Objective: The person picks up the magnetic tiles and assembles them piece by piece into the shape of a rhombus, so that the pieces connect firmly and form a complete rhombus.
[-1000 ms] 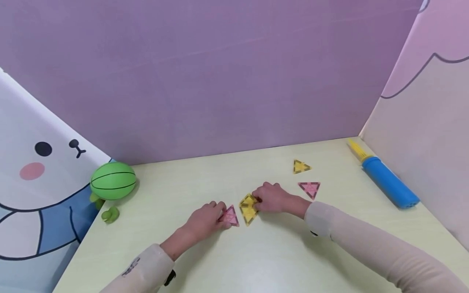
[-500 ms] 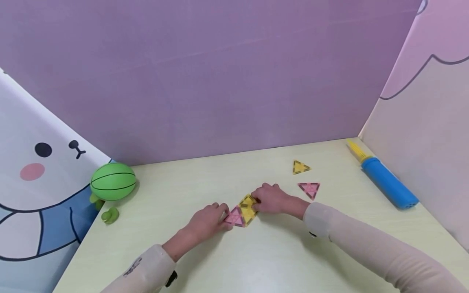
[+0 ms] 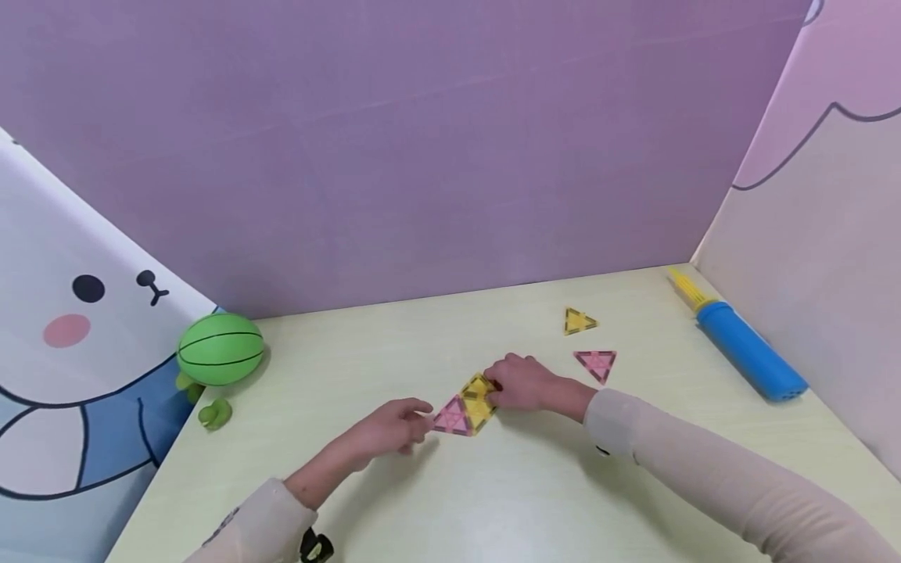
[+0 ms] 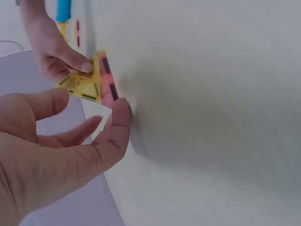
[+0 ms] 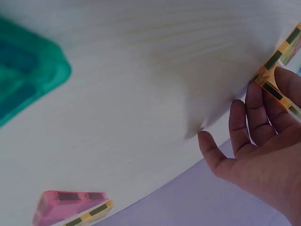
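A pink triangular magnetic tile (image 3: 453, 419) lies edge to edge with two joined yellow triangular magnetic tiles (image 3: 477, 410) on the table. My right hand (image 3: 522, 383) pinches the yellow tiles at their right side between thumb and fingers. In the right wrist view its thumb and index fingertip (image 5: 254, 87) meet at a yellow tile edge. My left hand (image 3: 389, 428) is just left of the pink tile with its fingers loosely bent and nothing gripped. The left wrist view shows a fingertip (image 4: 121, 106) right at the pink tile's corner.
A loose yellow triangle tile (image 3: 579, 320) and a loose pink one (image 3: 597, 364) lie to the right. Beyond them is a blue pump (image 3: 749, 348). A green striped ball (image 3: 220, 349) and small green toy (image 3: 214, 414) sit left. A blurred teal piece (image 5: 28, 70) appears in the right wrist view.
The left hand brought the pink tile rightward against the yellow tiles, then let go and drew back slightly to the left. The right hand kept its place on the yellow tiles.
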A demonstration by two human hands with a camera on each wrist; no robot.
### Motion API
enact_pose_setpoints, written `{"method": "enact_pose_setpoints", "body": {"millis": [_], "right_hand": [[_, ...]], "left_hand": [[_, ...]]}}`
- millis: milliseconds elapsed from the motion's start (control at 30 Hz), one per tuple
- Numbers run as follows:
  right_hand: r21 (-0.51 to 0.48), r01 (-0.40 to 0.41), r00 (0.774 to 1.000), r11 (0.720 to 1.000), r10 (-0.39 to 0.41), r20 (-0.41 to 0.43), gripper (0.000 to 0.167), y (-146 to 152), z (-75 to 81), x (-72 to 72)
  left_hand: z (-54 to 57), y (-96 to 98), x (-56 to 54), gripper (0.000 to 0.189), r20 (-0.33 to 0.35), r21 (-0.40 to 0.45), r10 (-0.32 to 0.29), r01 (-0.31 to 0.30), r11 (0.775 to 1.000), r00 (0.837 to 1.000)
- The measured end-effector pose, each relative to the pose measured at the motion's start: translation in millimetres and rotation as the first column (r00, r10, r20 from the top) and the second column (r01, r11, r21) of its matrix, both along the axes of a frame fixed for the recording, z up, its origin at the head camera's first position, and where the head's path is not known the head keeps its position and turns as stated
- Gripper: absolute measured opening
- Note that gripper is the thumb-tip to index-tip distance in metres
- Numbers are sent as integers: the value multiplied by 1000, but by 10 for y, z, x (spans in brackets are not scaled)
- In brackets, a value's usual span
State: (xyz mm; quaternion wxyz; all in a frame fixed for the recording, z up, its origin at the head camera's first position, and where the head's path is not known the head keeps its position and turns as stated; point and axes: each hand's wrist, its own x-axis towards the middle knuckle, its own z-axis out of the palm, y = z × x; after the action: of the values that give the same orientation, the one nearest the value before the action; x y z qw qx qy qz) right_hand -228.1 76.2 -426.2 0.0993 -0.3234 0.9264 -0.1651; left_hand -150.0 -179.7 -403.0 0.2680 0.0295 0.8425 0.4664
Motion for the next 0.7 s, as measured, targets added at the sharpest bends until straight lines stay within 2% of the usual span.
{"method": "enact_pose_setpoints", "body": {"millis": [133,300,433,600,700], "right_hand": [[12,2,1000,1000,-2,0,29,4,-20,-11],[17,8,1000,1000,-8,13,28,0,-18,-20],[15,6,1000,1000,-6,15,26,-4,-10,-20],[15,7,1000,1000,-7,-5,28,3,-18,-21],[18,6,1000,1000,-6,-13,28,1,-25,-20]], "left_hand": [[25,-21,53,53,106,131,71,-85,988,992],[53,-35,83,59,219,254,118,-174,951,969],[53,-37,96,56,266,337,142,-230,913,953],[-12,-16,98,52,325,403,207,-333,853,923],[-74,0,82,53,338,420,227,-362,833,914]]}}
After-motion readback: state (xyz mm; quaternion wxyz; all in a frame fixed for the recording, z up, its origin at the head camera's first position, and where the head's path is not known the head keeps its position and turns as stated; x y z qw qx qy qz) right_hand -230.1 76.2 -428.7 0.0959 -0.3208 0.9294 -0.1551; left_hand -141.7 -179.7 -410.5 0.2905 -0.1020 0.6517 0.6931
